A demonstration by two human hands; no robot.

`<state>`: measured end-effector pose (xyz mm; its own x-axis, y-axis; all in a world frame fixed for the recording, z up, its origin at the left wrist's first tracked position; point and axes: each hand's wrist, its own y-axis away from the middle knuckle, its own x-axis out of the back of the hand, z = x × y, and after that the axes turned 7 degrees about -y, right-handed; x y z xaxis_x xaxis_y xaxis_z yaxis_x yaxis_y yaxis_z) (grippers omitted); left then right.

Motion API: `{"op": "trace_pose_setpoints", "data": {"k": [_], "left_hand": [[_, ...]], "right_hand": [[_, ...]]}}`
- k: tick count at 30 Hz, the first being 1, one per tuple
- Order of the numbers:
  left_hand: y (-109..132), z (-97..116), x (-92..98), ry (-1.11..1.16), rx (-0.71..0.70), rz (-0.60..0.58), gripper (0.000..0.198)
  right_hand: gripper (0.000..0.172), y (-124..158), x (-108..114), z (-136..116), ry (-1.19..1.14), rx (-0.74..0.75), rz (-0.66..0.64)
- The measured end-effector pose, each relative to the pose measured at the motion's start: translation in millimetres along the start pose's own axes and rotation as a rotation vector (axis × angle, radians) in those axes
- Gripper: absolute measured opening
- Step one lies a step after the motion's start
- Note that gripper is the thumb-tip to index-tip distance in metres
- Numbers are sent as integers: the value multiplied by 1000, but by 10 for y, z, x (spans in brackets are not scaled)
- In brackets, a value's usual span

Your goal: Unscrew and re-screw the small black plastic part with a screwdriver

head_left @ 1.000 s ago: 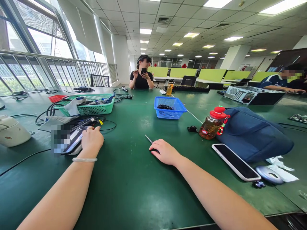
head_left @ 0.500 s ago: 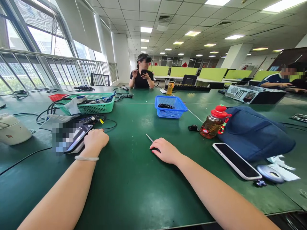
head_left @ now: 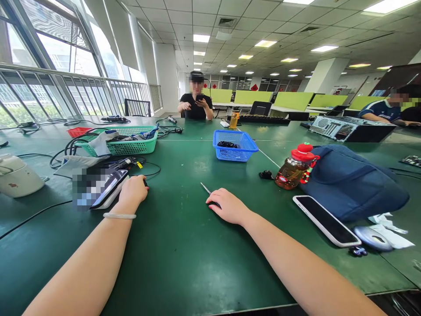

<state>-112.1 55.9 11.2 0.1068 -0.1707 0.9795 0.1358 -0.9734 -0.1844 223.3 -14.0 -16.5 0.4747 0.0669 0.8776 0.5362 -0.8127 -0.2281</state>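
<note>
Nearer the wearer than the blue basket [head_left: 232, 154], the right hand [head_left: 228, 206] grips a thin-shafted, black-handled tool [head_left: 215, 203] at the tabletop [head_left: 184, 259]. Left of that basket, the left hand [head_left: 133, 193] clasps a mostly hidden dark object [head_left: 145, 182].

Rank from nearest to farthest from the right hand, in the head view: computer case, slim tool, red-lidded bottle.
1. Slim tool: in the right hand, shaft showing ahead.
2. Red-lidded bottle: right and slightly ahead.
3. Computer case: far right, beyond the bottle.
</note>
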Motion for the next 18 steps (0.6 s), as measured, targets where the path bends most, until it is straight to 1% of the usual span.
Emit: {"op": "trace_pose_setpoints", "data": {"k": [6,10,14,18], "left_hand": [[-24,-34,-76,92,38,20,51],[-51,-40,-129,139,29,72,43],[-66,-48,-131,196,67,106,40],[-64,-60,-121,276,82,106,45]], "right_hand": [[17,9,17,-22,-18,-28,-24],[17,8,7,-10,-11,-7,-5],[17,6,9,-5,-15,-13,-11],[17,7,3,4,-13,-6,-2]]}}
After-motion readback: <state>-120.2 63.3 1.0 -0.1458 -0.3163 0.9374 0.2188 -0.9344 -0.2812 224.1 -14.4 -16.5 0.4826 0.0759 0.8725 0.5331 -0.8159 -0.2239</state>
